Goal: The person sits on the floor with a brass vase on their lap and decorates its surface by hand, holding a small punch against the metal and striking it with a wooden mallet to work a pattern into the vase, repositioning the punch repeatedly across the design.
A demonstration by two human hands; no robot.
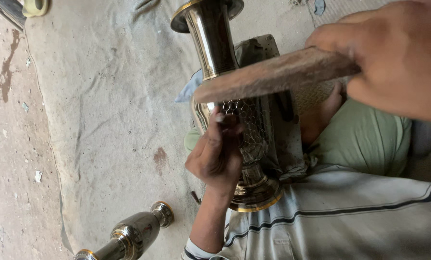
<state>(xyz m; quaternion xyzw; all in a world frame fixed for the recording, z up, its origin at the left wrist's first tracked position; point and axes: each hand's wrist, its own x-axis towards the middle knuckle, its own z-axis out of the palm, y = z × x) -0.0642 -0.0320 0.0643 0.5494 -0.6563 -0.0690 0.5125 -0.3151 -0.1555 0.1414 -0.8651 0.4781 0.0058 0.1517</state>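
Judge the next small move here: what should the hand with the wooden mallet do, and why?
Probably bring the wooden mallet down in a light tap onto the tool that the left hand pinches against the metal vase. The right hand holds the mallet raised just above that spot, and the scale pattern on the vase body looks only partly cut.

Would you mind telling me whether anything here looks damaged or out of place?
Nothing looks damaged. The one oddity is a second metal vase lying tipped on its side on the cloth, apart from the vase under the left hand.
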